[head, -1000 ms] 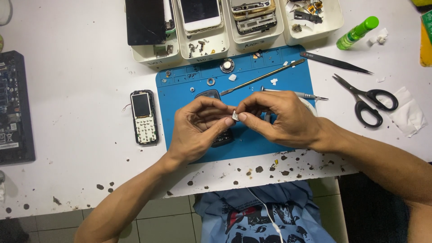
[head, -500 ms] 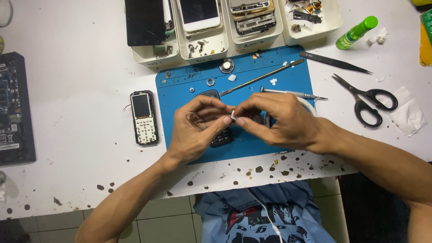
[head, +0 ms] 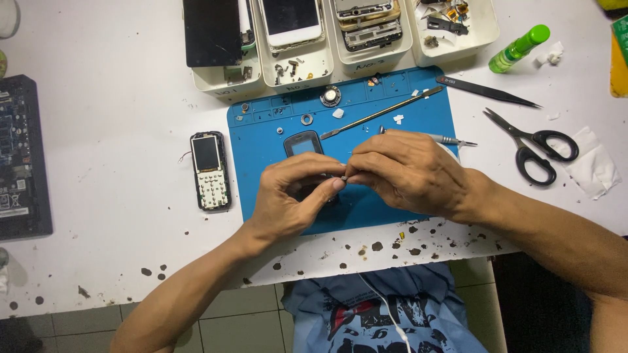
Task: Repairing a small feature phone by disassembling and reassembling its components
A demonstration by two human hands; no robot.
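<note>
Head view, looking down on a white table [head: 118, 98] with a blue mat [head: 392, 222] at its middle. The left hand [head: 294, 202] and right hand [head: 405, 171] meet above the mat, fingertips touching. Between them sits a small part [head: 345, 177], pinched by the left thumb and forefinger, which are closed almost fully on it; the right thumb and forefinger are likewise drawn together and touch the same part from the other side. The remaining fingers of both hands are curled loosely. What the part is cannot be told; it is tiny and largely hidden by the fingertips.

Beneath the hands, a dark phone body [head: 302, 142] lies on the mat, its top end showing above the left fingers and the rest covered. A keypad phone [head: 210, 171] lies on the table just left of the mat. On the mat behind the hands: a metal spudger [head: 379, 114], lying slantwise, and a screwdriver [head: 435, 138] just beyond the right knuckles. A round part [head: 330, 97] and small screws sit near the mat's far edge.

Along the far edge of the table stand white trays [head: 307, 65] holding phones and parts. To the right lie tweezers [head: 487, 91], scissors [head: 530, 144], a green bottle [head: 519, 48] and a tissue [head: 592, 171]. A dark board [head: 23, 157] lies at far left.
</note>
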